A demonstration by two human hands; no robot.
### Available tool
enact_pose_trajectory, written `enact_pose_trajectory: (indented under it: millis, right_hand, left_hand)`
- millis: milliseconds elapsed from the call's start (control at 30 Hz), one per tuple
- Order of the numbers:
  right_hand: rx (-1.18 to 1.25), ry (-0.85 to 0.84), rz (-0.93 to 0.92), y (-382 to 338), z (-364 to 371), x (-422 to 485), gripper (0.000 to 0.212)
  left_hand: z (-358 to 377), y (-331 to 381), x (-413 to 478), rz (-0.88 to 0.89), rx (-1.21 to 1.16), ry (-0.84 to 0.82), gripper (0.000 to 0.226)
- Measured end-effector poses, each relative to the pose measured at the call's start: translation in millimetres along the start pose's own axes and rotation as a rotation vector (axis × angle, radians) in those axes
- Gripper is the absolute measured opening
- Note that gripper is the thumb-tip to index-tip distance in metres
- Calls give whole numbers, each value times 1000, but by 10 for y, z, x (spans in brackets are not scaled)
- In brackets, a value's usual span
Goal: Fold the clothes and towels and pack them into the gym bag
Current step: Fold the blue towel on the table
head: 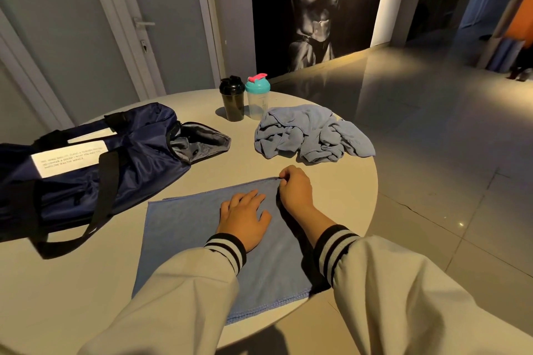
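Blue towel (184,228) lies spread flat at the near edge of the round table (340,187). The left hand (243,217) presses on its middle, fingers straight. The right hand (295,189) pinches its far right corner with curled fingers. The navy gym bag (115,164) lies unzipped at the left edge. A crumpled pale-blue garment (311,135) sits by the far right edge, with 2 shaker bottles (232,101) beside it.

This looks like a gym lobby. A large wall poster (314,8) shows a muscular torso. Two shaker bottles (232,101) and a gym bag (86,176) sit on a round table (331,181) above glossy floor tiles (432,124), near a grey door (161,8).
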State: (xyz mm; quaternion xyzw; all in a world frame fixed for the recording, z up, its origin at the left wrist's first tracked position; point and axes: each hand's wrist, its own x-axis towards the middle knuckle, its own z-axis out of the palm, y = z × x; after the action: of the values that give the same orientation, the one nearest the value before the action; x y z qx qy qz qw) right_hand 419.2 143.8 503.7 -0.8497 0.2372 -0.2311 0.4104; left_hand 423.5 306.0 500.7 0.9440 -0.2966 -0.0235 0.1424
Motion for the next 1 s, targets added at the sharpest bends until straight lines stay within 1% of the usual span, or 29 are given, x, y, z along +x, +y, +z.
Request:
enact_pose_trajectory:
  millis: [100,200,233,333,467,533,567,633,667,700,767,800,900,933,1000]
  right_hand:
    - [-47,-68,-1,-8,4,47,28]
    - [-36,-106,39,-22,30,99,24]
    - [-30,-100,46,-24,34,112,26]
    - [9,-61,39,-28,8,137,46]
    - [-34,-81,-30,-84,-52,170,51]
    - [-49,-59,-14,-80,-50,198,47]
    - [-47,-40,-1,-82,-44,202,42]
    - [15,-27,20,-64,-31,202,22]
    - [70,-22,30,-67,-35,188,18]
    - [92,-22,22,-54,-37,176,22]
    - [7,-12,-57,-37,-38,136,30]
    - [-36,-15,-105,-22,-29,106,30]
    - [-166,29,-232,-13,11,7,24]
    - [-220,33,-248,-4,20,-22,24]
    - [-351,-38,-228,-5,26,-74,30]
  left_hand:
    - [-6,0,1,-6,-1,-3,53]
    - [-5,5,-5,-8,-9,-2,53]
    - [-8,7,-3,-8,-8,-1,53]
    - [-15,18,-2,-10,-3,-8,53]
    - [-28,24,-4,-13,-6,-9,53]
    - [-29,33,-9,-11,-8,-6,53]
    - [-29,35,-16,-10,-11,-5,53]
    - [-30,34,-19,-7,-20,2,53]
    - [-29,31,-19,-6,-23,2,53]
    - [-30,29,-18,-5,-21,1,53]
    - [-29,27,-10,-5,-13,-4,53]
    - [-28,29,-4,-5,-9,-9,54]
    - [-15,27,4,-6,10,-17,55]
    - [-11,25,3,-5,14,-17,56]
    - [-5,18,-4,-4,17,-14,56]
